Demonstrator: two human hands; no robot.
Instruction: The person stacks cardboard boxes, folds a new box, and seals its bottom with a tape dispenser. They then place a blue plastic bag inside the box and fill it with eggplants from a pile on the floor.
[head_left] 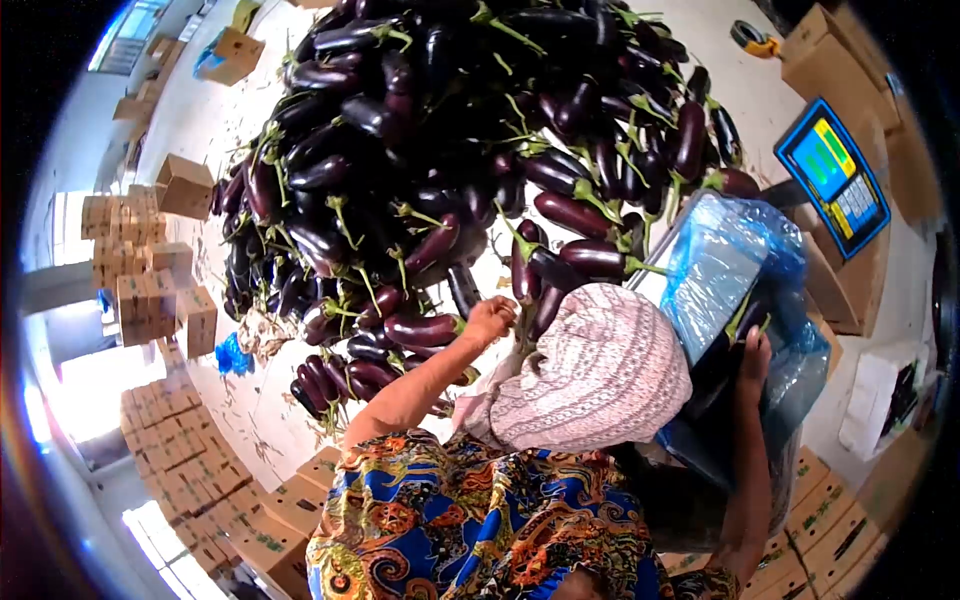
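Note:
My left hand [491, 320] is beside the near edge of the eggplant pile, fingers bent and slightly apart, with no eggplant clearly in them. A dark eggplant [463, 291] lies just past its fingertips. To the right, my right hand [757, 357] grips a dark eggplant [752, 312] with a green stem, over a container lined with blue plastic film [700, 240]. Dark eggplants lie in the liner's shadow, their outlines hard to make out. Pale pink patterned cloth [600, 365] bulges up between my two arms.
A large heap of eggplants [400, 110] spreads across the pale floor ahead. A scale display [835, 178] stands right of the liner. Cardboard boxes [185, 430] are stacked at left, more cartons [825, 515] at lower right. A roll of tape [752, 40] lies at the far right.

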